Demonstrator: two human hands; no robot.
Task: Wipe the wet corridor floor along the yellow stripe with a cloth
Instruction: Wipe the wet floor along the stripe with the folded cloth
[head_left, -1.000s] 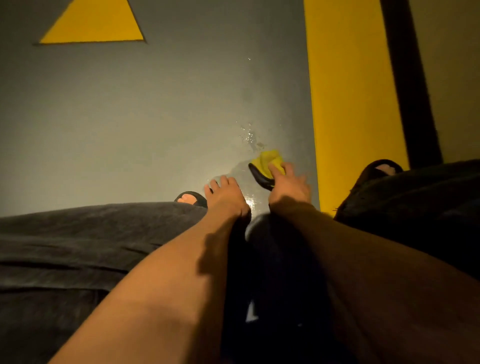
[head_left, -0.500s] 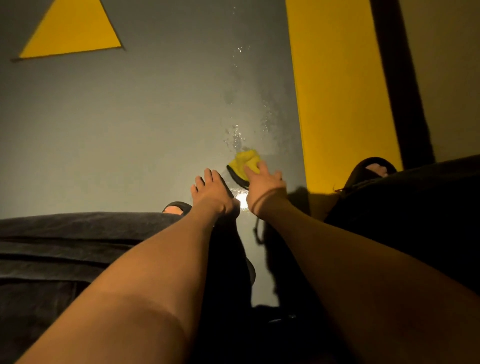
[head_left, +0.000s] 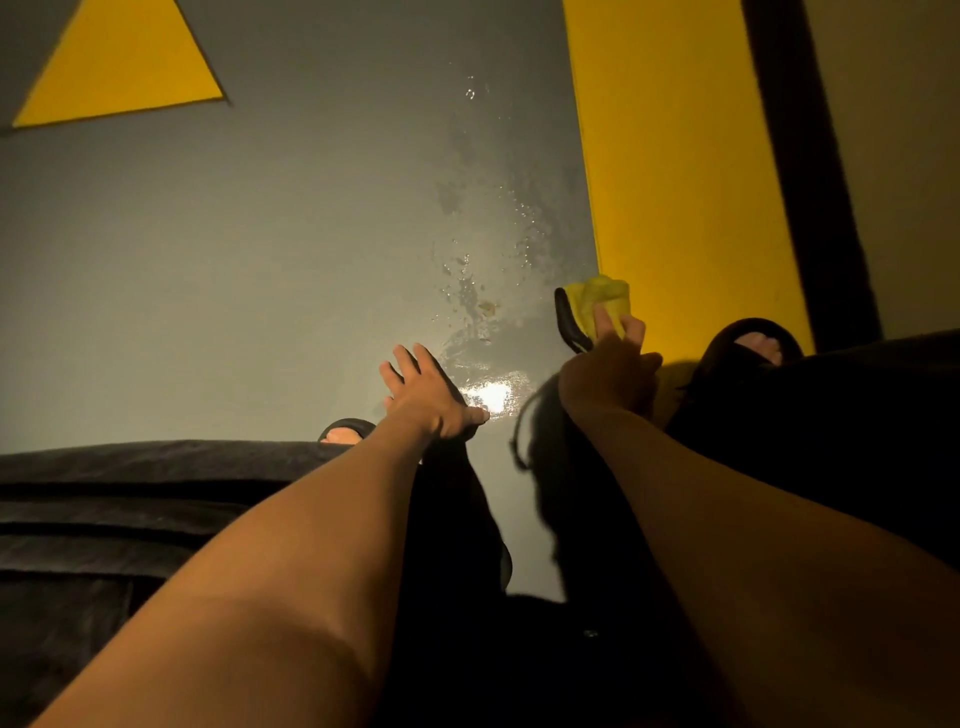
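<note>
A bunched yellow cloth (head_left: 605, 296) with a dark edge lies on the grey floor, right at the left edge of the wide yellow stripe (head_left: 670, 156). My right hand (head_left: 608, 374) presses on it from the near side, fingers stretched over the cloth. My left hand (head_left: 426, 395) rests flat on the floor with fingers spread, apart from the cloth. Between and beyond the hands lies the wet patch (head_left: 478, 296), with droplets, smears and a bright glare spot.
A black band (head_left: 800, 156) runs along the stripe's right side, with a pale surface beyond it. A yellow triangle (head_left: 119, 67) marks the floor at the far left. My sandalled feet (head_left: 753, 345) and dark-trousered knees flank the arms.
My right hand has slid the cloth to the right, from the wet patch to the stripe's edge. My left hand stays planted on the floor.
</note>
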